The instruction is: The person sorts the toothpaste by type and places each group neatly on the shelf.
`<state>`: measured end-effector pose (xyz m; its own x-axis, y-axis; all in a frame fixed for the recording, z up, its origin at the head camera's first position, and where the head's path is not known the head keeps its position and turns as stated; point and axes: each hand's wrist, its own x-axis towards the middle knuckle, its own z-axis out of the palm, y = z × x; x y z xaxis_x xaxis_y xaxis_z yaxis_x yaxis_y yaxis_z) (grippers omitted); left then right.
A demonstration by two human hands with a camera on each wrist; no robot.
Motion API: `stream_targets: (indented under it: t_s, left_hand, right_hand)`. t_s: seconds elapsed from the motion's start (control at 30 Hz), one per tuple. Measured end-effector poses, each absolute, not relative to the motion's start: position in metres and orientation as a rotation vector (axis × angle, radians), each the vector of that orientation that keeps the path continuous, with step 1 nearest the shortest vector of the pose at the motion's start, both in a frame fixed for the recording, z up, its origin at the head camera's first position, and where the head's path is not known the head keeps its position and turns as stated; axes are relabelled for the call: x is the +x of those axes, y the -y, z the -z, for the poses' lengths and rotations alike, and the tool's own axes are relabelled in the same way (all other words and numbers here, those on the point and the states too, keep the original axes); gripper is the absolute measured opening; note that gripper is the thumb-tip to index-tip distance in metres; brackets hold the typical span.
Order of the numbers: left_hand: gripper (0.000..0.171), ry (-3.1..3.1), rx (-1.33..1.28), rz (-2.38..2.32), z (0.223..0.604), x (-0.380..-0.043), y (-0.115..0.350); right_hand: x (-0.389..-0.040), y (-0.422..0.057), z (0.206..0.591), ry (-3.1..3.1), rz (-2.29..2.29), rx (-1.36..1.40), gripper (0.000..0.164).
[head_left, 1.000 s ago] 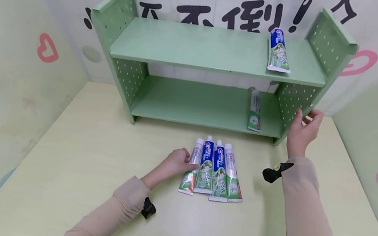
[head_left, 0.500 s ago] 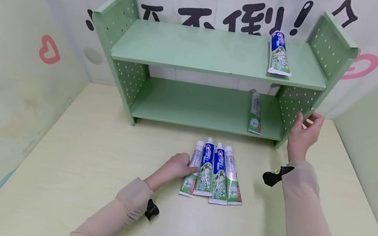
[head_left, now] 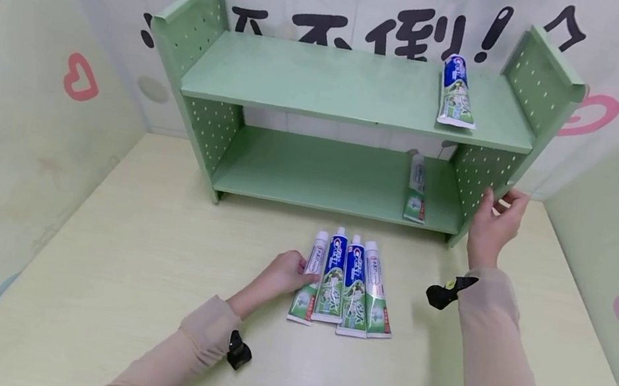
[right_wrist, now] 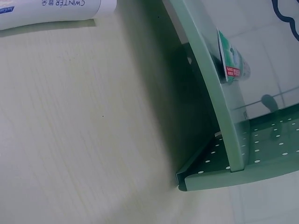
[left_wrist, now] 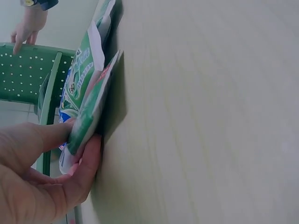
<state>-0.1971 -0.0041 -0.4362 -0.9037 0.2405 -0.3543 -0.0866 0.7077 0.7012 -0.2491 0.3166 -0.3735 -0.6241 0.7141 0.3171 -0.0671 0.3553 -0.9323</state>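
Observation:
My left hand [head_left: 287,274] pinches the leftmost toothpaste tube [head_left: 303,302], white and green, between thumb and fingers. In the left wrist view that tube [left_wrist: 91,109] lies along the table, its flat end pointing away from the hand. Right beside it are two blue-and-green toothpaste tubes [head_left: 333,277] and another white-and-green toothpaste tube [head_left: 376,290], fanned in a row with caps toward the shelf. At the right, my right hand [head_left: 493,227] holds the front edge of the side panel of the green shelf [head_left: 314,80]; some of its fingers are hidden behind the panel.
On the upper board, toward the right, lies a blue-and-green toothpaste tube [head_left: 458,92]. A white-and-green toothpaste tube [head_left: 417,189] lies on the lower board beneath it. The shelf stands at the back of the pale table [head_left: 160,231], with printed walls on its sides.
The head view has shifted slightly. Both hands keep their holds, the left on the toothpaste tube and the right on the shelf, and the tubes stay in their row.

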Motion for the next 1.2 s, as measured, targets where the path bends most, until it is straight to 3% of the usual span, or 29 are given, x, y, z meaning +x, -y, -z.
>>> stream_targets:
  t_s: [0.23,0.47,0.77,1.2]
  left_hand:
    - [0.035,-2.501,0.056,-1.103,0.431,-0.2,0.012]
    - [0.039,-2.514,0.049,-1.209,0.402,-0.211,0.016]
    - [0.043,-2.455,0.078,-1.299,0.373,-0.25,0.003]
    - [0.047,-2.397,0.097,-1.326,0.363,-0.298,-0.026]
  right_hand:
    - [-0.248,-0.316,0.373,1.862,-1.323,-0.55,0.021]
    - [-0.247,-0.318,0.372,1.858,-1.341,-0.546,0.02]
    - [-0.249,-0.316,0.373,1.878,-1.36,-0.575,0.024]
    - [-0.25,-0.316,0.376,1.866,-1.328,-0.548,0.027]
